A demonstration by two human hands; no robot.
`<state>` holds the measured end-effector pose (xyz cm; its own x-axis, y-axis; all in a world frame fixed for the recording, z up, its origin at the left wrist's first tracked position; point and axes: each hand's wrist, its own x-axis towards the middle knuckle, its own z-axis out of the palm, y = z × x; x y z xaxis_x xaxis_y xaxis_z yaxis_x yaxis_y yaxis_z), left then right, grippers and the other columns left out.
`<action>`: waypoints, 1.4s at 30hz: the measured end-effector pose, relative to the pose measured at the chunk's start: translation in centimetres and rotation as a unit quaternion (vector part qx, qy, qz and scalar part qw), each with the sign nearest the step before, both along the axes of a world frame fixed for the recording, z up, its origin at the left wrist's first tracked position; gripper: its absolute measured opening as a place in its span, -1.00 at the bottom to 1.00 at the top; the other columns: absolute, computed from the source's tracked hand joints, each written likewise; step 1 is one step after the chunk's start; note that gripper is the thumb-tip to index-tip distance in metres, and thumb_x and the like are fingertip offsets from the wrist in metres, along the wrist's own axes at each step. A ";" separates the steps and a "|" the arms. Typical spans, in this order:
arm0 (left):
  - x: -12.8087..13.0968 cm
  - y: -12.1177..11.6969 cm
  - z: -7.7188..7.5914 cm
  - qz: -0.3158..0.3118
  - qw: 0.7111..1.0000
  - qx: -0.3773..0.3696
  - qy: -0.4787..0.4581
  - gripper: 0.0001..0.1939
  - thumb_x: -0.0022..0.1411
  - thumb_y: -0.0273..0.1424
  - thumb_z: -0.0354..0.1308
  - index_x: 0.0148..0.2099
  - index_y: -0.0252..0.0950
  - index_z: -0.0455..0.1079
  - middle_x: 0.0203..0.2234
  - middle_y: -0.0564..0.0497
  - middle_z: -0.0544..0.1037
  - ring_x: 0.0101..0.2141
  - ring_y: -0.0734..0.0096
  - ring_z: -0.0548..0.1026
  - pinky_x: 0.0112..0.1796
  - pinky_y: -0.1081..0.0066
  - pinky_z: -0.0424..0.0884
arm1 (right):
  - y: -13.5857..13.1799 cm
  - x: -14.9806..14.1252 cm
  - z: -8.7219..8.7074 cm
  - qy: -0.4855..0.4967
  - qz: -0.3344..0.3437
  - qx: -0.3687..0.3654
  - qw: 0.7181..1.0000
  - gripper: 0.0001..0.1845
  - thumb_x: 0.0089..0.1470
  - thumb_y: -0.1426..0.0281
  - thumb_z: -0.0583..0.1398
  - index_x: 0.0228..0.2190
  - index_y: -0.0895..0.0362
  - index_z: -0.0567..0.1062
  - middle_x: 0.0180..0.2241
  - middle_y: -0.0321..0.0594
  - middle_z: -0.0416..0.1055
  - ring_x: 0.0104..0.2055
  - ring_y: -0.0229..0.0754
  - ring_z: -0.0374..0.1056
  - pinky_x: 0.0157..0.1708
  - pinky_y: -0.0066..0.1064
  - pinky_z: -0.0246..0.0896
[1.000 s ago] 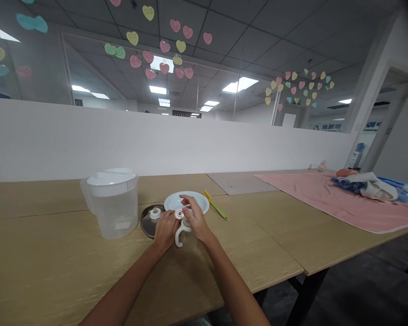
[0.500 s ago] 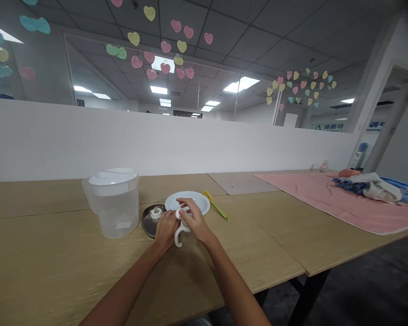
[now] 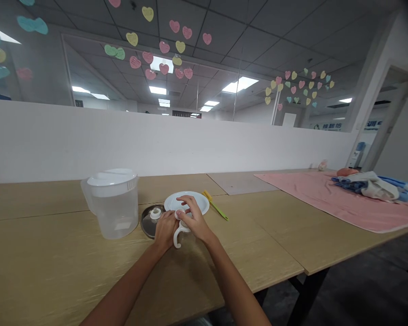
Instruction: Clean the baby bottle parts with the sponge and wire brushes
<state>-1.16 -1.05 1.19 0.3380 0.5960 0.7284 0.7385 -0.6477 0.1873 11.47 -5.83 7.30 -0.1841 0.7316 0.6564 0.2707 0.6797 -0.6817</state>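
A see-through vessel (image 3: 189, 238) with a white curved handle (image 3: 177, 240) is between my hands, above the table. My left hand (image 3: 166, 227) is closed around its left side, with its fingertips hidden. My right hand (image 3: 194, 221) presses its thumb onto a small round white piece (image 3: 177, 212) at the top, the index finger arching above it. Whether this piece is fixed to the vessel I cannot tell. Left of my hands lies a round steel tray (image 3: 145, 226) carrying a white lid-like part (image 3: 155, 213). Behind my right hand rests a white plate (image 3: 170, 199).
A large clear pitcher (image 3: 117, 213) with a white lid stands on the left, holding water. A brush (image 3: 218, 210) with yellow bristles and a green handle lies right of the plate. Farther right, a pink cloth (image 3: 313, 194) carries piled clothes (image 3: 377, 186). A white wall (image 3: 190, 145) borders the table's back.
My right thumb has shifted left, over the middle of the round white piece. Both hands stay at the vessel; the whole view moves very slightly.
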 end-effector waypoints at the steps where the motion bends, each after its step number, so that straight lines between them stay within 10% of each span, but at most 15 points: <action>1: 0.0 0.0 0.0 -0.002 1.000 -0.003 0.002 -0.72 0.23 -0.44 -0.13 -0.17 -0.27 0.41 -0.36 -0.09 0.51 -0.26 0.21 0.43 -0.21 0.25 0.31 | 0.0 0.0 0.0 0.000 -0.001 -0.002 1.000 -0.65 0.02 0.34 0.11 -0.10 0.04 0.34 -0.06 -0.16 0.17 -0.07 -0.18 0.17 -0.19 -0.38 0.19; 42: 0.9 -1.1 0.5 -0.061 0.966 -0.101 -0.231 -0.57 0.23 -0.35 -0.13 0.13 -0.33 0.12 -0.21 -0.12 0.52 -0.15 0.26 0.45 -0.10 0.21 0.28 | 1.5 0.7 -0.3 0.185 -0.033 -0.061 0.980 -0.59 -0.16 0.31 0.23 -0.18 0.08 0.37 -0.09 -0.15 0.25 -0.11 -0.18 0.20 -0.27 -0.41 0.27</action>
<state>-0.24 -2.19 1.70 0.0813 0.7178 0.6915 0.4656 -0.6408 0.6104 12.18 -4.29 7.05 0.1007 0.8116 0.5754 0.0302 0.5756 -0.8172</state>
